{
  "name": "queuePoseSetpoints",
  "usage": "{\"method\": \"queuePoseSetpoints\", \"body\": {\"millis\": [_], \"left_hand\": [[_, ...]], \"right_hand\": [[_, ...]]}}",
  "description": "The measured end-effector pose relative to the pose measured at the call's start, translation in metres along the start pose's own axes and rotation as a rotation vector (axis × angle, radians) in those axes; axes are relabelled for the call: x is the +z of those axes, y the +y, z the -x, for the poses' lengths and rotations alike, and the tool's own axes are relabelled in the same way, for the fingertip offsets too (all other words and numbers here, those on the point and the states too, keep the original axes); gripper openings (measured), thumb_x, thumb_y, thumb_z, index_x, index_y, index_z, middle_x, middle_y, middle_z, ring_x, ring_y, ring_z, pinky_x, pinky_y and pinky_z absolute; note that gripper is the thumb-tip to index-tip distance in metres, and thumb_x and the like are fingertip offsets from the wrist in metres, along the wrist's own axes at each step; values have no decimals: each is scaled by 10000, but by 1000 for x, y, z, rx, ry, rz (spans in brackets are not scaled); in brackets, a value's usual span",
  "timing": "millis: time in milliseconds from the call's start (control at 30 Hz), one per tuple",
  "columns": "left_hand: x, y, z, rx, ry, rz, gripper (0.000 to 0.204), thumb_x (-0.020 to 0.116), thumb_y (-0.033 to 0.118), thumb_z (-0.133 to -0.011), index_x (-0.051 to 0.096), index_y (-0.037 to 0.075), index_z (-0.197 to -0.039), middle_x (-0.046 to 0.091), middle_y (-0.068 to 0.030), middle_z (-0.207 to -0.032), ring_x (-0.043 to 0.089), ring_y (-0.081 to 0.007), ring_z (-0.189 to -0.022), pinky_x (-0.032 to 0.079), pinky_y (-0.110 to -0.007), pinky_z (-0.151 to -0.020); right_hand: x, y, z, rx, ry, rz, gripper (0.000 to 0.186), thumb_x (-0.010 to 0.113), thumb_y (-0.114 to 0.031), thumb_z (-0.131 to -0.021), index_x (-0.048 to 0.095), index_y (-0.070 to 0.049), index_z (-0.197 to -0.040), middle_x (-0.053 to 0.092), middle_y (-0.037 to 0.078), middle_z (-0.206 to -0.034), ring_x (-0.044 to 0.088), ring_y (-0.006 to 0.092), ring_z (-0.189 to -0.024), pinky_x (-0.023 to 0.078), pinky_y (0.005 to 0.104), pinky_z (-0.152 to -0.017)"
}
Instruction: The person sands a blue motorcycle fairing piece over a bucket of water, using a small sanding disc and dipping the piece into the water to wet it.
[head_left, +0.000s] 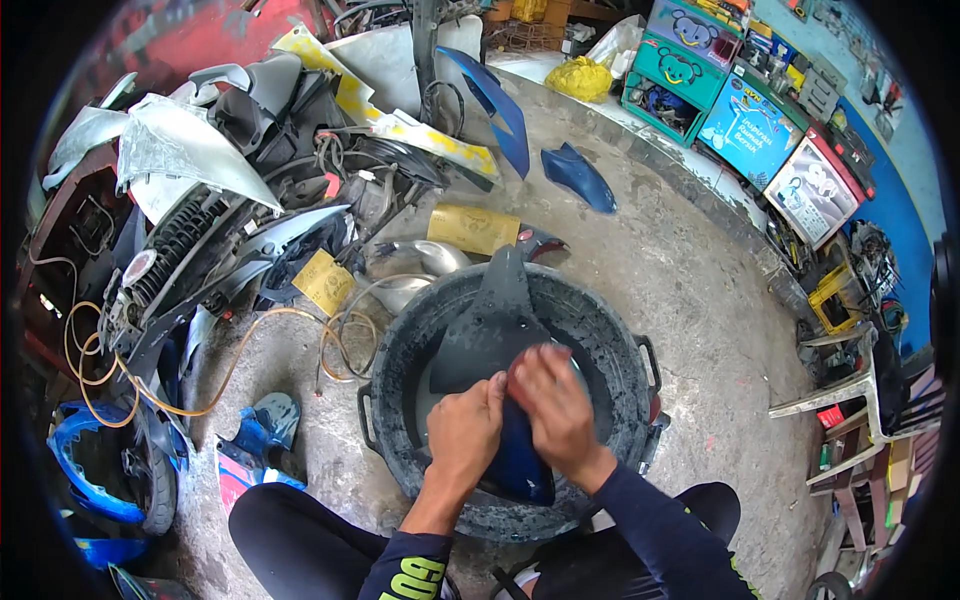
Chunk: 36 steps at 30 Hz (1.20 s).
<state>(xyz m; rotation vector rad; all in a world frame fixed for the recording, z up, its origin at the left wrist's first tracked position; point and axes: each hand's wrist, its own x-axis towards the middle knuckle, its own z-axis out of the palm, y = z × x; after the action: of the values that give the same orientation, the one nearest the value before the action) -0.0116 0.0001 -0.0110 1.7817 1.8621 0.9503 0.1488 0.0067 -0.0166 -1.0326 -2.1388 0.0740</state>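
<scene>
A motorcycle body panel [477, 341], matte dark grey at the far end and glossy dark blue near me, lies across a round black tub [393, 420] with two handles. My left hand [464, 424] is closed at the panel's near-left part, thumb and fingers pinched together over its edge. Pressed flat on the panel's right side, my right hand [553, 405] covers most of a reddish pad [516, 380]. Motion smears these fingers, and the pad's exact kind is hidden. The tub's inside shows only partly around the panel.
Yellow-brown sheets [473, 229] lie beyond the tub. Motorcycle parts are heaped at the left around a shock absorber [165, 254], with a looped hose [235, 395] on the concrete. Blue panels [578, 178] lie farther off. Drawers [680, 65] and a white chair [850, 390] stand right.
</scene>
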Motion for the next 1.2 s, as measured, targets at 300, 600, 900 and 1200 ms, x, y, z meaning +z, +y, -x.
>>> {"method": "queuePoseSetpoints", "body": {"millis": [300,600,900,1200], "left_hand": [[-5,6,-1,-6,10,42,481,502,413,-1057,687,60,-789,653,-229,-685,651,-466,-668,510,-541,-634],[-4,7,-3,-116,-112,350,473,543,388,-1050,652,-1,-803,626,-229,-672,634,-441,-674,490,-472,-624],[-32,6,-26,-153,-383,496,395,637,347,-992,713,-40,-1015,738,-161,-836,703,-224,-774,530,-343,-759],[-39,9,-19,-54,-516,589,380,709,218,-980,620,-34,-1250,719,-87,-1075,619,-96,-985,521,-289,-872]], "right_hand": [[-1,3,-11,80,72,2,411,615,63,-833,684,53,-1237,628,233,-1363,518,440,-1354,416,512,-1138],[-15,4,-33,217,104,-93,261,618,-79,-993,697,43,-1210,705,195,-1241,612,370,-1264,469,422,-1081],[-47,33,-45,1037,317,-1211,237,579,-267,-1051,658,-65,-1147,730,41,-995,696,115,-852,553,277,-722],[-37,20,-32,849,20,-1091,178,607,-166,-1028,663,-27,-1123,701,21,-972,644,108,-862,520,284,-795]]}}
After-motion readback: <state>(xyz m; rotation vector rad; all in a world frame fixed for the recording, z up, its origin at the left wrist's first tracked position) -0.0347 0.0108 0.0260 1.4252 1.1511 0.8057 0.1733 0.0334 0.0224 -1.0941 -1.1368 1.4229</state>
